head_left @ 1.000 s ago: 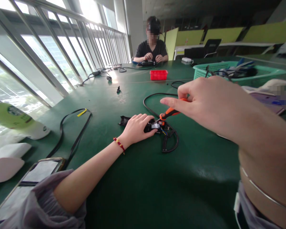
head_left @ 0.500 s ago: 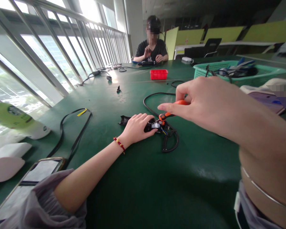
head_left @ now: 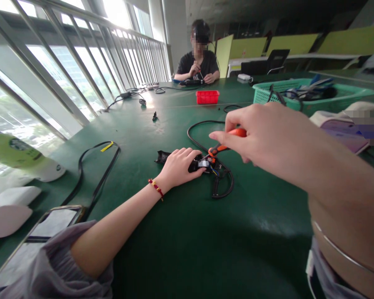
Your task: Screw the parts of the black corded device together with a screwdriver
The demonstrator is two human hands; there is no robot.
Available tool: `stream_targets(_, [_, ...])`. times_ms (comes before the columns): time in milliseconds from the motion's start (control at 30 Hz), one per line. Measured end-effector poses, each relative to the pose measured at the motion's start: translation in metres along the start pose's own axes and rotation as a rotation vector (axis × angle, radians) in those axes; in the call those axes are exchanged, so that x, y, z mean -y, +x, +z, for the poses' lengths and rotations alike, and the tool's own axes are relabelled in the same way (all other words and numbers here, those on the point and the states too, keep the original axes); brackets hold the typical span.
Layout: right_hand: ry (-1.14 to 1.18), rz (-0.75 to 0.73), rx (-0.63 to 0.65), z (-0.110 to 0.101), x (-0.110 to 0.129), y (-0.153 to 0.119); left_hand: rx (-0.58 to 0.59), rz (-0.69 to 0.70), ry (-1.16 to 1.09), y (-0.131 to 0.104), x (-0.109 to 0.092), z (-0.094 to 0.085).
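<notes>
On the green table, my left hand [head_left: 181, 166] is wrapped over a black handheld device [head_left: 163, 157] whose right end lies opened up. A pale block and thin coloured wires [head_left: 216, 169] show there, and a black cable [head_left: 233, 187] loops around that end. My right hand [head_left: 258, 135] grips the handle of an orange and black screwdriver [head_left: 218, 148], held at a slant. The screwdriver's shaft points down left into the opened part, close to my left thumb and forefinger. Its very tip is too small to make out.
A red tray [head_left: 207, 97] and a green basket [head_left: 345, 97] of parts stand farther back. A black strap [head_left: 81, 174], a phone [head_left: 40, 236] and a green-and-white package [head_left: 21, 155] lie left. Across the table, a person [head_left: 198, 62] handles a similar tool. A small black piece [head_left: 155, 116] lies mid-table.
My right hand has shifted slightly and turned with the screwdriver, while my left hand stays on the device. The person opposite has lowered and tilted their tool.
</notes>
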State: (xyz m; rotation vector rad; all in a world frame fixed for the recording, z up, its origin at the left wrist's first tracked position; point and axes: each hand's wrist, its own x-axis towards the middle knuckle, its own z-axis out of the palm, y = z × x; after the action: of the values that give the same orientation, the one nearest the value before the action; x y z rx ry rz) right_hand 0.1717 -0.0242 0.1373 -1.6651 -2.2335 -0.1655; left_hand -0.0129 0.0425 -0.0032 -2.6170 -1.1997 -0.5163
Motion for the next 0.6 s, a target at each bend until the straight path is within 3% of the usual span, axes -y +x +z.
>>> stream_targets(200, [0.103,-0.136,0.038,-0.0016,-0.01,0.0013,0.009,0.001,-0.01,-0.0012,0.0022,0.0001])
stream_targets(400, [0.028,0.044,-0.099,0.0043,-0.0037,0.0031,0.019,0.012,-0.033,-0.0012,-0.0008,-0.0041])
stream_targets(467, [0.046,0.023,-0.135,0.0062,-0.0021,0.0041,0.032,0.019,-0.032,-0.0011,-0.0013,-0.0057])
stream_targets(600, [0.111,-0.062,-0.086,0.0046,-0.0031,0.0026,0.035,0.038,-0.021,-0.0014,0.0006,-0.0056])
